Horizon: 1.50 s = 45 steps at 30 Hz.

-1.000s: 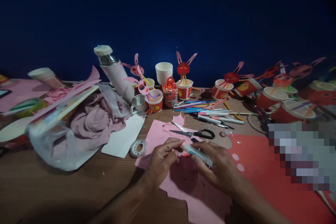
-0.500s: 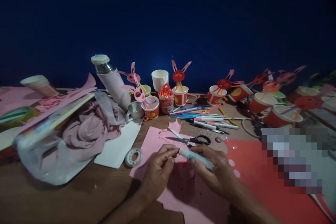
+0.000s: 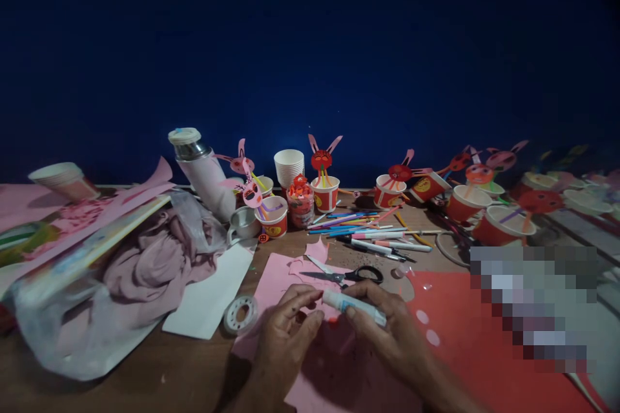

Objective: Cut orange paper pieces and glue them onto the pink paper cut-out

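In my right hand (image 3: 387, 319) is a white and pale-blue glue stick (image 3: 358, 305), gripped between thumb and fingers and tilted with its tip toward the left. My left hand (image 3: 293, 322) is curled, with its index fingertip at the tip of the glue stick. Whatever its fingers pinch is too small to make out. Below both hands lies pink paper (image 3: 358, 381). Just beyond them, black-handled scissors (image 3: 345, 276) rest partly open on the paper. A roll of clear tape (image 3: 241, 315) lies left of my left hand.
Several red paper cups (image 3: 274, 222) with paper rabbit heads line the back. Pens and coloured sticks (image 3: 363, 226) lie before them. A white thermos (image 3: 206, 174) leans behind a plastic bag (image 3: 62, 335) at left. Red paper (image 3: 460, 335) and a blurred-out patch are at right.
The camera view has tilted up slightly, so the table sits lower in the picture. My left index finger and thumb look a little farther apart; the right hand keeps the glue stick.
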Tool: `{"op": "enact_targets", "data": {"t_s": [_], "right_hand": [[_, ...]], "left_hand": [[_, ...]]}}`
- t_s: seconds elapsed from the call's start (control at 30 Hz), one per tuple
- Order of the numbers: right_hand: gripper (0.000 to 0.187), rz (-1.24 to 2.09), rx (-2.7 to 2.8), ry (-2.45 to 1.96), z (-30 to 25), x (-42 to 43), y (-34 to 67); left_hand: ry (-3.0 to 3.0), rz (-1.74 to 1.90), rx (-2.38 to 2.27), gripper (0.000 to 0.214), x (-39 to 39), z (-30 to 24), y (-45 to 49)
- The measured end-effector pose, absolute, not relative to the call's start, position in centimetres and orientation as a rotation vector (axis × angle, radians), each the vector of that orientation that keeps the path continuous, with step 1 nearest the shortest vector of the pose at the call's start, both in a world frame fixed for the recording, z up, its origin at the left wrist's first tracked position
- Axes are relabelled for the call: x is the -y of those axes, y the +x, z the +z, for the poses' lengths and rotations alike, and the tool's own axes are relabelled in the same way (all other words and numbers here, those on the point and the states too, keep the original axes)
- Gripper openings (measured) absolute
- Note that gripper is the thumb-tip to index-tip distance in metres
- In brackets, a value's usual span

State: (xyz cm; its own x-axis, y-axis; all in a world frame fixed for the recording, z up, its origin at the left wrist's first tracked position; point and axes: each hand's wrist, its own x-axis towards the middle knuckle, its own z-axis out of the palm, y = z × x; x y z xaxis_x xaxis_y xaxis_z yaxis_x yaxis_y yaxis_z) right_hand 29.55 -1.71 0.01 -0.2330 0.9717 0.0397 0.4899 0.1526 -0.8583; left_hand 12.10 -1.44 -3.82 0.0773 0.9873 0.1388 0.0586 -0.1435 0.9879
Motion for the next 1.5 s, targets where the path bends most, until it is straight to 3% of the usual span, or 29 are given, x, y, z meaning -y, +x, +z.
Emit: {"op": "enact_targets", "data": {"t_s": [0.3, 0.53, 0.77, 1.0, 1.27, 1.5], "right_hand": [[0.014, 0.904, 1.784, -1.475, -0.2, 2.3, 29.2], [0.018, 0.911, 1.661, -1.282, 0.1, 1.9, 30.1], [0.032, 1.067, 1.679, -1.197, -1.3, 1.8, 29.6], [0.027, 1.184, 1.706, -1.189, -0.7, 2.2, 29.1], [0.028, 0.865, 1.864, -1.114, -2.5, 2.6, 28.1], [0.028, 0.988, 1.79, -1.034, -2.0, 2.4, 27.8]], "left_hand": [[1.54, 1.282, -1.273, 0.01, 0.8, -4.3, 11.3], [1.014, 1.295, -1.279, 0.015, 1.2, -2.5, 12.3], [0.548, 1.155, -0.863, 0.014, 1.1, -1.7, 11.7], [0.656, 1.141, -0.784, 0.023, 2.1, -2.5, 12.2], [0.865, 1.128, -0.569, 0.037, 3.2, -4.5, 13.5], [0.817, 1.201, -0.737, 0.027, 4.0, -1.6, 13.9]]}}
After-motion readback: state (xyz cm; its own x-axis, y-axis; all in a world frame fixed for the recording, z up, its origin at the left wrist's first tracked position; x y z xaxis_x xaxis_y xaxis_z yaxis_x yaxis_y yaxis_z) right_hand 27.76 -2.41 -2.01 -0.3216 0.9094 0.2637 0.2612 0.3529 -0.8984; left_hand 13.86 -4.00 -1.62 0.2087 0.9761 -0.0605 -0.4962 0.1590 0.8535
